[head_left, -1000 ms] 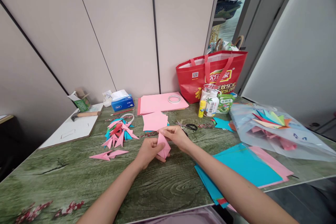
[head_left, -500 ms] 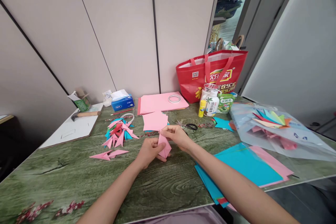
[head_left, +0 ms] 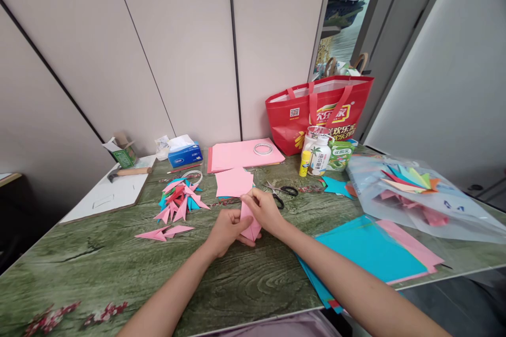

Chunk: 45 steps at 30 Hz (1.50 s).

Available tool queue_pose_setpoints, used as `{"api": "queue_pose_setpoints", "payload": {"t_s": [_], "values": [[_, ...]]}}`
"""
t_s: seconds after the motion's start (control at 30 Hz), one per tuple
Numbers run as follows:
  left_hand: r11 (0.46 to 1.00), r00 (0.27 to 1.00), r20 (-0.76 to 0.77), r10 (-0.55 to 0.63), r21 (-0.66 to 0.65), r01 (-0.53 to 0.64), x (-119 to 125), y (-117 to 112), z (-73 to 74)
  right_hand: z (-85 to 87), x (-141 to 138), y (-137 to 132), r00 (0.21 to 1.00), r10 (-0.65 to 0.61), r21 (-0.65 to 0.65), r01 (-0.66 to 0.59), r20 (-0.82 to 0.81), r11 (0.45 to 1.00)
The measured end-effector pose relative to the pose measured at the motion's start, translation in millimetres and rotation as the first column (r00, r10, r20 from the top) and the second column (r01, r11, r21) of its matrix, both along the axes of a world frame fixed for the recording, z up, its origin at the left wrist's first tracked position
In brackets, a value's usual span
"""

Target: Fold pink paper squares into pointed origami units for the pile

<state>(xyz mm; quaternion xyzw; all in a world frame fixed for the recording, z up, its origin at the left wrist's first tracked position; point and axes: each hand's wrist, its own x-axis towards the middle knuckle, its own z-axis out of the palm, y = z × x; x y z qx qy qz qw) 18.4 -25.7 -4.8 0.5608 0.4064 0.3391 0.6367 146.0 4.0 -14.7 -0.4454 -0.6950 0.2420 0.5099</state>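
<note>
Pink fold: the folded pink paper [head_left: 249, 229] is between both my hands, left of the scissors [head_left: 290, 190] and nearer me.
Left fingers: my left hand [head_left: 223, 231] has it sandwiched, thumb flat on the face and the rest underneath, probably so the layers can't slip.
Right fingers: my right hand [head_left: 266, 213] is pinched narrow on it, up by the far tip on the scissors side. Looks like that's for pressing an edge flat (can't swear to it, my own knuckles block the contact).
Folded heap: the pile of folded pieces [head_left: 177, 202] sits well left of the scissors, I'd guess to leave me elbow room.
Ring: a silvery ring [head_left: 263, 154] lies on the pink sheets [head_left: 233, 155], left of and beyond the scissors. Might be doing paperweight duty.
Blue sheets: the blue stack [head_left: 367, 250] is right of the scissors and nearer me, handy I suppose, though my forearm covers part.
Hard to see: one scissor loop is partly behind my right hand. The plastic bag [head_left: 363, 189], far right of the scissors, runs out of view, and the pink stuff inside is hazy. Can't tell if my left knuckles touch the surface [head_left: 237, 279].
</note>
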Motion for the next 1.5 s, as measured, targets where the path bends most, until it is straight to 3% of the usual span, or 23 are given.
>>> {"api": "queue_pose_setpoints", "payload": {"t_s": [0.7, 1.0, 1.17, 1.33, 1.5], "values": [[0.999, 0.998, 0.045, -0.045, -0.003, 0.045, 1, -2, 0.4, -2.5, 2, -3, 0.975, -0.025, 0.187, -0.018, 0.222, 0.982], [0.997, 0.993, 0.089, -0.079, -0.013, 0.080, 0, -4, 1.6, -3.4, 0, -2, 0.983, -0.023, 0.107, 0.003, 0.184, 0.994], [1.000, 0.996, 0.088, -0.003, -0.021, 0.005, 0, -2, 1.5, 1.3, 2, 1, 0.985, -0.026, 0.092, 0.011, 0.170, 0.996], [0.992, 0.988, 0.084, 0.127, -0.018, -0.126, -2, 2, 5.0, -1.3, 3, 2, 0.939, -0.082, 0.139, 0.037, 0.334, 0.990], [0.990, 0.994, -0.017, 0.112, 0.092, -0.110, -7, 7, 6.0, -4.8, 5, 3, 0.929, -0.124, 0.204, 0.054, 0.348, 0.978]]}}
